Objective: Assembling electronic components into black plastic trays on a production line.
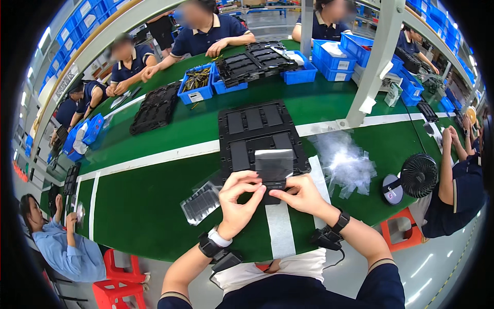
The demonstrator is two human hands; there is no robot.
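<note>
My left hand (239, 200) and my right hand (304, 195) meet at the lower edge of a thin dark rectangular panel (274, 166) with a glossy surface and a pale upper edge. Each hand pinches it between thumb and fingers. A small black part shows below the thumbs; whether it belongs to the panel I cannot tell. Behind the panel lies a black compartment tray (246, 135) with flat dark panels in its slots. Left of my left hand, a clear sheet with dark rectangles (200, 203) rests on the green table.
A heap of clear films (346, 164) lies right of the tray. Farther right stands a small black fan (419, 175). A grey post (368, 67) rises from the table. Blue bins (196, 84) and more black trays (156, 107) line the far side, where several people sit.
</note>
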